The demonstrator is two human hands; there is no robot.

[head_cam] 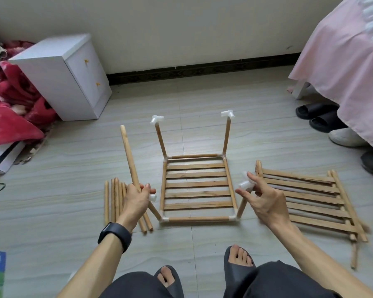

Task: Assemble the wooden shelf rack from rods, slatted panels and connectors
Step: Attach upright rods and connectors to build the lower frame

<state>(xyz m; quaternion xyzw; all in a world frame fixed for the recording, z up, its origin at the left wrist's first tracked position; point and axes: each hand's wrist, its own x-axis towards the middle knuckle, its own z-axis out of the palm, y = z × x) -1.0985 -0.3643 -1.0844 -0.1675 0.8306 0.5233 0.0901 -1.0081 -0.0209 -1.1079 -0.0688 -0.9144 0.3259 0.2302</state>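
We see the left hand (136, 202) gripping a loose rod (129, 155) that leans up and to the left, while the right hand (265, 203) pinches a white connector (245, 186). Between them on the floor sits the half-built rack (196, 184) — spare rods (116, 196) to its left, slatted panels (310, 198) to its right.

Rods (115, 198) and slats (197, 183) were light tan wood, connectors (157, 119) white, floor (73, 160) pale grey with wavy streaks, nightstand (58, 69) white with yellow knobs (86, 61), bedspread (336, 67) pink, watch (114, 234) black.
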